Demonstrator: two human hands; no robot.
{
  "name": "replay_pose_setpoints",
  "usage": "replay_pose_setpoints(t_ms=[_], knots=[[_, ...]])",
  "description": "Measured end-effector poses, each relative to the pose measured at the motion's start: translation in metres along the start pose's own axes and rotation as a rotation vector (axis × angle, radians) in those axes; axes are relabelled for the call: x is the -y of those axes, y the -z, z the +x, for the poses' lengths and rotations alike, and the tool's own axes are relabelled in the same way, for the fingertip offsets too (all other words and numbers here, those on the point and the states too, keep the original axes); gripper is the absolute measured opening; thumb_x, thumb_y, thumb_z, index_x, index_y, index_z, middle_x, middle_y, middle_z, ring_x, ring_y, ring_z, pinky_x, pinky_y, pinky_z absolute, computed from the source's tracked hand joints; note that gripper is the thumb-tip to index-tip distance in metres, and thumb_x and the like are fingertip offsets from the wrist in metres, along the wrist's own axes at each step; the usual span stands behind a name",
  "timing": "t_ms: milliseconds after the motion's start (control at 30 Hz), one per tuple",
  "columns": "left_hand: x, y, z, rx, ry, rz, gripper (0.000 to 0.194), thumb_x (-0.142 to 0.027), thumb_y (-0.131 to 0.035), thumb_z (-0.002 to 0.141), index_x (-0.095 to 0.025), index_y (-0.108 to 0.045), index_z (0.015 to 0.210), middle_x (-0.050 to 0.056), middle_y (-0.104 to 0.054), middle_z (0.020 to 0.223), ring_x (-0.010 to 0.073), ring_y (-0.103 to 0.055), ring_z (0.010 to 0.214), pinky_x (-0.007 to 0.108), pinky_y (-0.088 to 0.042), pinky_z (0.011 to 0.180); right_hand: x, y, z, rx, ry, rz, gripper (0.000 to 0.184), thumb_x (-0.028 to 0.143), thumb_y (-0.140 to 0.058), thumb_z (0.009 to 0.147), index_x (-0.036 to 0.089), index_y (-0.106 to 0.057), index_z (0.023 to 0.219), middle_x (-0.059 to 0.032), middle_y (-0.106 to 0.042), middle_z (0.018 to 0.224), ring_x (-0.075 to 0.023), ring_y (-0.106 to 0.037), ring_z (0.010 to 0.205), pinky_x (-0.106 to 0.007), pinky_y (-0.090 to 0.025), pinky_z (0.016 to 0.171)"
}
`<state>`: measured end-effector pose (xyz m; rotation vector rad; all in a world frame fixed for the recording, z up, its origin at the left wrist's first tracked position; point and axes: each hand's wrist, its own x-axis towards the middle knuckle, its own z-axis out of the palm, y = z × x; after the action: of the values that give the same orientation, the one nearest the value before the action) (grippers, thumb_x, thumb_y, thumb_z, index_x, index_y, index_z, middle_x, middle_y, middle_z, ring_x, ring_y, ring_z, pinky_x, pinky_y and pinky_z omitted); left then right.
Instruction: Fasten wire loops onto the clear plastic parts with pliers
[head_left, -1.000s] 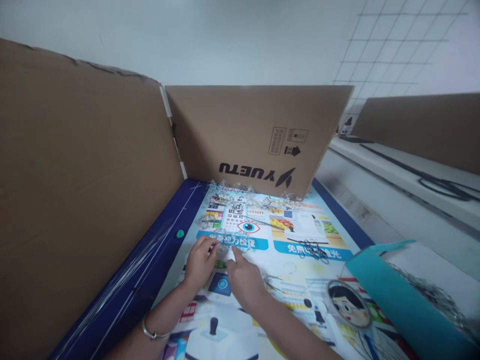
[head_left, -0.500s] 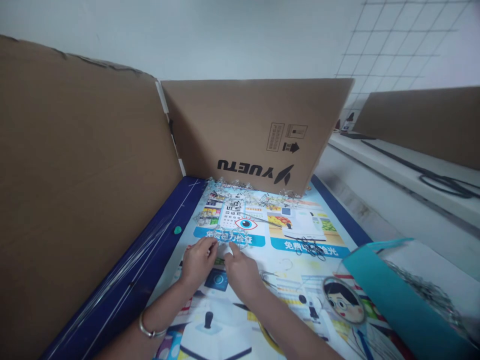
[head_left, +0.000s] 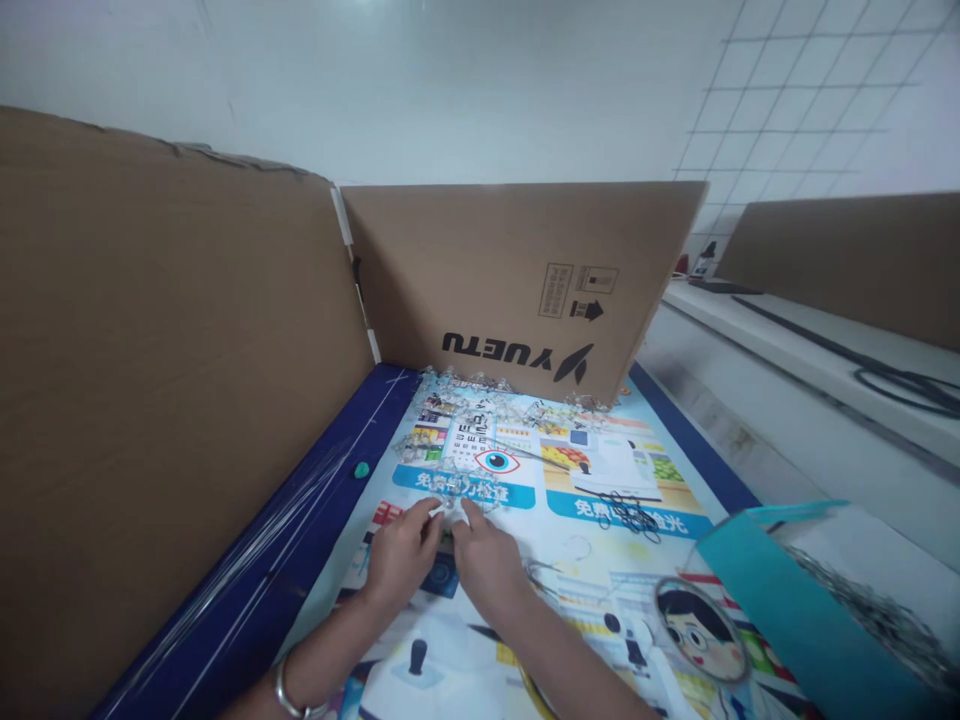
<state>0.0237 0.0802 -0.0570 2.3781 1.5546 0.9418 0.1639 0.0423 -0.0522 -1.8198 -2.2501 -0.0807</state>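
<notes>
My left hand [head_left: 399, 552] and my right hand [head_left: 489, 562] are close together over the printed sheet [head_left: 442, 660]. Thumb and fingers of each are drawn in to a pinch, with the fingertips nearly meeting. Whatever lies between them is too small to make out. Just beyond the fingertips are some small clear, wiry pieces [head_left: 480, 492]. A silvery bangle [head_left: 289, 692] circles my left wrist. Beside my right hand lies a thin metal tool [head_left: 541, 575], partly hidden by that hand.
More clear pieces [head_left: 480, 405] line the foot of the back cardboard panel [head_left: 480, 270]. Another cardboard panel [head_left: 172, 400] walls the left side. Dark thin loops [head_left: 628, 515] lie at right, near a round clear-rimmed dish [head_left: 701, 630] and a teal box [head_left: 795, 610] of wire pieces [head_left: 870, 605].
The whole view has shifted slightly, so the scene sits a little lower. Both hands stay pinched at nearly the same place on the sheet, with their fingertips slightly moved.
</notes>
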Motion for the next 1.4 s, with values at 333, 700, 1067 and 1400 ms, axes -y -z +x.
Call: replay_pose_setpoints(t_ms=[333,700,1067,1400], knots=[[-0.002,0.004,0.017,-0.015,-0.071,0.033,0.028,-0.028,-0.041,0.088,-0.02,-0.059,0.108,0.006,-0.068,0.09,0.0171,-0.064,0.077,0.025,-0.046,0.067,0.0,-0.003,0.001,-0.01,0.012,-0.036,0.025,0.014,-0.036,0.084,0.018,-0.06,0.092,-0.0109,-0.051,0.126,-0.0191,-0.063,0.079,-0.028,-0.048,0.061],[-0.017,0.014,0.044,0.035,-0.115,0.225,0.019,-0.022,-0.046,0.084,-0.02,-0.064,0.091,0.006,-0.056,0.087,0.0189,-0.055,0.081,0.028,-0.042,0.069,0.0,-0.003,0.0,-0.005,0.004,0.003,0.024,0.015,-0.038,0.085,0.018,-0.06,0.094,-0.0115,-0.05,0.126,-0.0208,-0.062,0.08,-0.029,-0.048,0.063],[-0.021,0.012,0.057,0.077,-0.148,0.411,0.021,-0.022,-0.044,0.085,-0.019,-0.065,0.085,0.007,-0.054,0.086,0.0207,-0.051,0.083,0.03,-0.037,0.07,-0.002,-0.008,0.0,0.016,-0.008,0.016,0.023,0.016,-0.039,0.085,0.018,-0.06,0.092,-0.0097,-0.051,0.125,-0.0175,-0.061,0.078,-0.025,-0.046,0.065],[-0.025,0.01,0.071,0.153,-0.142,0.497,0.02,-0.014,-0.043,0.083,-0.014,-0.063,0.08,0.01,-0.054,0.089,0.0218,-0.051,0.082,0.034,-0.036,0.072,-0.003,-0.007,0.0,0.003,0.004,0.022,0.023,0.013,-0.04,0.083,0.017,-0.06,0.092,-0.0115,-0.052,0.124,-0.0191,-0.061,0.079,-0.027,-0.046,0.063]])
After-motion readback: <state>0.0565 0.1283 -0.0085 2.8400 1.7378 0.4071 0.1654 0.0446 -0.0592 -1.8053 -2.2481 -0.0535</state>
